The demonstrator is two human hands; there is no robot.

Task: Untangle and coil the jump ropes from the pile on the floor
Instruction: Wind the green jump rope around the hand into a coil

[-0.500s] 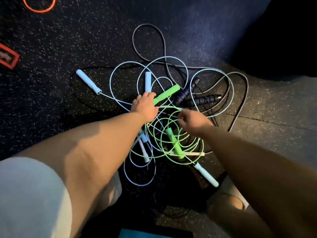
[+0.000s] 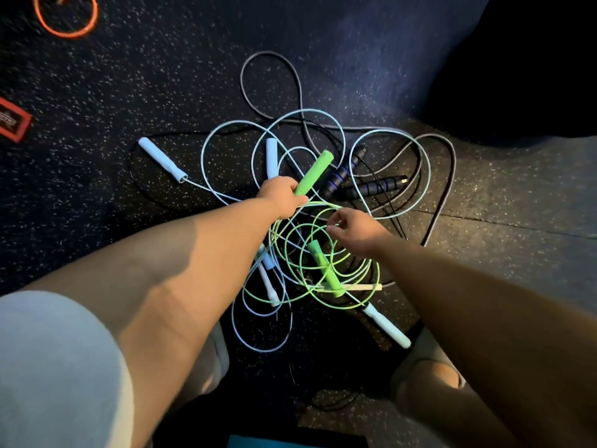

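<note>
Separation of the green rope is judged the step in hand. In the head view, the pile lies mid-frame on the speckled floor. One green handle, pointing to 1 o'clock, is gripped in the left hand. A loop of the cord appears pinched by the right hand. Next, the second green handle, at 7 o'clock of that hand, should be drawn free.

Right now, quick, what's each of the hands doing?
Left hand: grips the upper green handle.
Right hand: fingers curled, apparently pinching the green rope.
</note>
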